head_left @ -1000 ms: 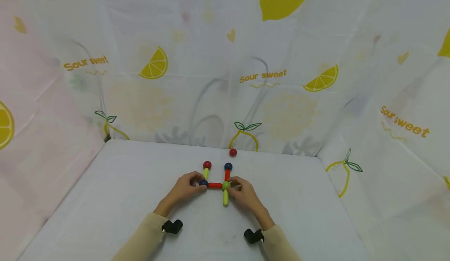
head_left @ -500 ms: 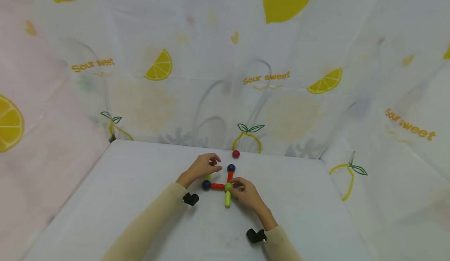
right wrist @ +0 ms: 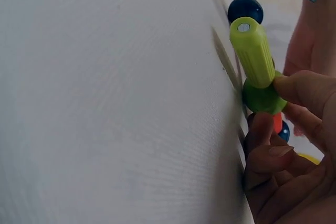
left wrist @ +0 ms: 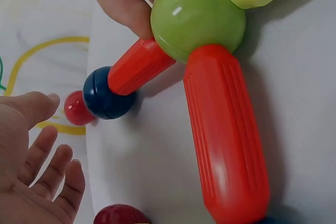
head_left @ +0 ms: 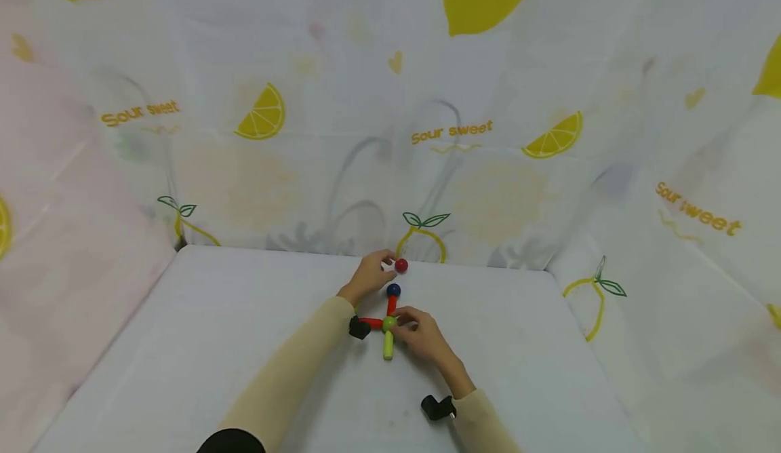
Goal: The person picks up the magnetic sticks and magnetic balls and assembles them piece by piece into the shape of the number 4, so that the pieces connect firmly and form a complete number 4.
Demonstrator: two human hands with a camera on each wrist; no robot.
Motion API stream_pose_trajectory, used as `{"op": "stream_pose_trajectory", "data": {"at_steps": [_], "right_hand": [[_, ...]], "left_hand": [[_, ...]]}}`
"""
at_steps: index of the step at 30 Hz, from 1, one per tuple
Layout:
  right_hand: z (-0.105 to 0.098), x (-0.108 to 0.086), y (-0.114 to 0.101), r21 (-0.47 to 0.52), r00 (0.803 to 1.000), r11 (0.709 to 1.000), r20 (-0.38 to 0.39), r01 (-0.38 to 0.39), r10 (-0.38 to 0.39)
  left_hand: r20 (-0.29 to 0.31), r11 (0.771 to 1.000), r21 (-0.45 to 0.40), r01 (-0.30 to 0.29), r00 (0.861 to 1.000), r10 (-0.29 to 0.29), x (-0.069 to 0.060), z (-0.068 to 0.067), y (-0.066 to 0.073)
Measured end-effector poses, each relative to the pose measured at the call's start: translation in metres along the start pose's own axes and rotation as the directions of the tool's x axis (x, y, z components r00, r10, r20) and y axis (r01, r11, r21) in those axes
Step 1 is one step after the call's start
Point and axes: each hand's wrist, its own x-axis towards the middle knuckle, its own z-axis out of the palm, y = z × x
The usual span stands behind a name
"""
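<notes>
My left hand (head_left: 370,273) is beside a loose red ball (head_left: 401,266) at the table's back edge, thumb and fingers apart with nothing held. In the head view my right hand (head_left: 424,334) pinches the green ball (head_left: 389,323) of a ball-and-rod construction. From that ball one red rod (left wrist: 226,135) runs left, and another red rod (head_left: 392,305) runs back to a blue ball (head_left: 393,290). A yellow-green rod (right wrist: 253,53) points toward the front, its end free. A darker red ball (left wrist: 121,215) shows in the left wrist view; my left arm hides the construction's left side in the head view.
The construction lies on a white table (head_left: 518,358). A lemon-print cloth (head_left: 342,188) stands upright along the back and sides. Black wrist cameras sit on both sleeves, the right one (head_left: 438,407) near the table's front.
My left hand has let go of the left blue ball and moved back and right, to beside the loose red ball. The right hand has stayed at the green ball.
</notes>
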Motion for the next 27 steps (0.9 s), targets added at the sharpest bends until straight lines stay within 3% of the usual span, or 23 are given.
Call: {"op": "stream_pose_trajectory", "data": {"at_steps": [6,9,17,24,27], "right_hand": [[0.000,0.001,0.001,0.007,1.000,1.000,-0.008,0.018,-0.018],[0.001,0.001,0.002,0.012,1.000,1.000,-0.014,0.011,-0.011],[0.003,0.000,0.003,0.025,1.000,1.000,-0.012,-0.002,0.003],[0.000,-0.001,0.002,0.030,1.000,1.000,-0.007,-0.008,0.008],[0.000,-0.001,0.003,0.024,1.000,1.000,-0.004,-0.014,0.014]], "left_hand": [[0.005,0.995,0.100,0.011,1.000,-0.012,0.014,0.008,0.000],[0.025,0.995,0.096,0.020,0.999,-0.023,0.018,0.010,0.003],[0.141,0.981,0.192,-0.002,0.990,-0.025,0.017,0.010,0.008],[0.054,0.981,0.175,0.085,0.994,-0.096,0.017,0.007,0.003],[0.058,0.981,0.171,0.089,0.993,-0.100,0.016,0.007,-0.001]]}}
